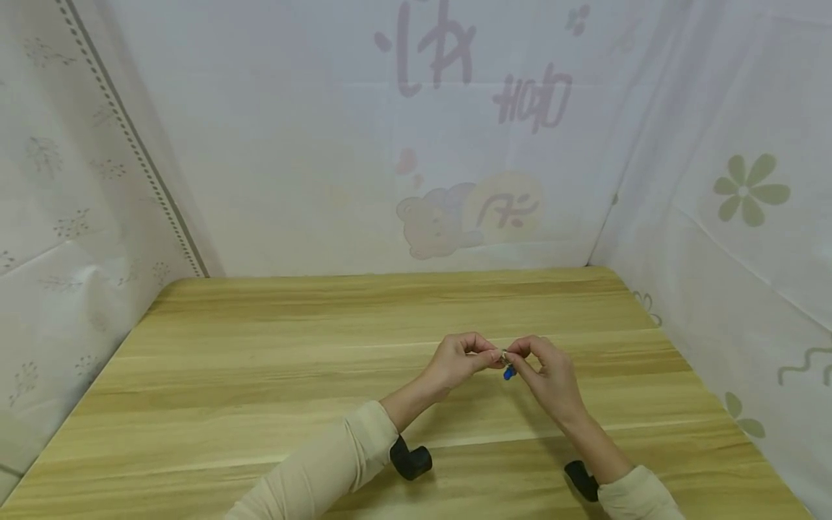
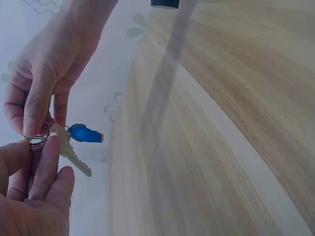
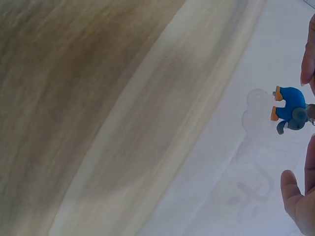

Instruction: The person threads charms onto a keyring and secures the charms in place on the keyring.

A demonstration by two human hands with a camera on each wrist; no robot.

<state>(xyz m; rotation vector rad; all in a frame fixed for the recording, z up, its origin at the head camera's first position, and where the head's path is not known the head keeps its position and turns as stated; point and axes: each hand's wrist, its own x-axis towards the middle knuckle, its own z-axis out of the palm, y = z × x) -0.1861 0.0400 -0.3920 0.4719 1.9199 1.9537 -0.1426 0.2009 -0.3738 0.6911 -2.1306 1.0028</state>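
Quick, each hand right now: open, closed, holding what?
Left hand: closed, pinching the key ring.
Right hand: closed, pinching the key ring too.

I see a wood-grain bench (image 1: 260, 347) with rounded far corners. Behind it I see a pale cloth (image 1: 273, 144) printed with lettering (image 1: 440, 43) and a bear (image 1: 425, 227); the right cloth (image 1: 702, 115) shows a green flower (image 1: 744, 191), the left cloth (image 1: 39, 289) small sprigs (image 1: 73, 224).

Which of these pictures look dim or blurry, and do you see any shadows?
Head view: brightest, though the blue elephant charm is too small to make out; left wrist view: dimmer, with a long shadow across the wooden tabletop and the key fairly clear; right wrist view: also dim, wood grain soft and blurred, charm sharper.
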